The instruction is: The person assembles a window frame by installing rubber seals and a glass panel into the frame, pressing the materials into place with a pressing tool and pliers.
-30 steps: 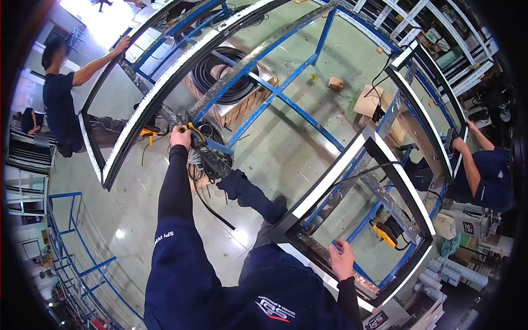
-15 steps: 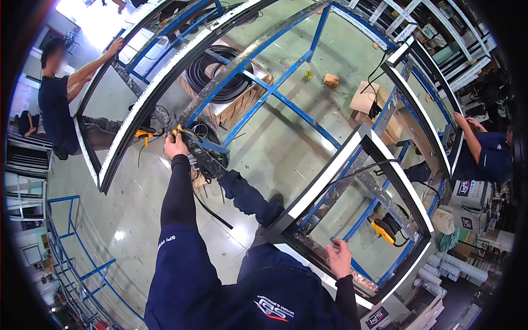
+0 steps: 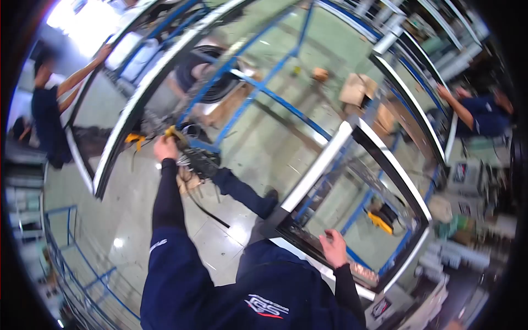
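My left hand (image 3: 165,148) is stretched forward, closed around a yellow-handled tool (image 3: 172,132) beside the end of a dark-topped support bar. Blur hides the tool's exact kind. A white-and-black window frame (image 3: 309,186) lies on a blue metal stand in front of me to the right. Over the frame's near side hovers my right hand (image 3: 334,248), its fingers apart with nothing visible in them. Inside the frame's opening, a yellow-and-black tool (image 3: 380,221) shows on the stand below.
A coil of black rubber (image 3: 201,74) rests on a wooden crate at the far left. Two co-workers, one left (image 3: 49,110) and one right (image 3: 484,113), hold other frames. A cardboard box (image 3: 357,89) stands behind. Blue racks (image 3: 69,209) line the left floor.
My view has shifted and blurred. The left hand with the yellow-handled tool sits slightly farther left in view. My right hand's fingers have spread a little, over the frame's near side.
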### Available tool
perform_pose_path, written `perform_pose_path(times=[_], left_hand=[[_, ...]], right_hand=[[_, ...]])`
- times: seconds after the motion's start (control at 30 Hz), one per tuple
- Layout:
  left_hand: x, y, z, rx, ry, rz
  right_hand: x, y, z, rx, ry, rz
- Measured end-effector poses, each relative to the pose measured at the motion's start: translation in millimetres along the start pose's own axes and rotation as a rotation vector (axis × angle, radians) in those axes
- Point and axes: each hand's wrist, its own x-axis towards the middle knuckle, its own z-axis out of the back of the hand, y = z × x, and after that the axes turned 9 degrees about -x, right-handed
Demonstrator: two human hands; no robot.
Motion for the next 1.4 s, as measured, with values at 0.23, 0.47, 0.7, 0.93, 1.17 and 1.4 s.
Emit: perform_pose_path(times=[0.23,0.47,0.7,0.93,1.17,1.4], left_hand=[[-56,-103,15,-0.087,-0.202,-0.327],[-244,-271,-10,-0.612,0.647,-0.448],[-258,-223,-18,-0.137,0.605,-0.534],[-261,-226,-3,-0.028,0.610,-0.535],[-259,-230,-4,0.007,0.665,-0.457],[-259,-230,-5,0.012,0.650,-0.474]], right_hand=[[18,7,16,0.095,-0.096,-0.057],[115,6,39,0.360,-0.253,-0.080],[240,-1,76,0.882,-0.375,-0.227],[289,-13,83,1.159,-0.206,-0.173],[271,29,107,1.499,0.123,0.080],[255,37,99,1.635,0.143,0.136]])
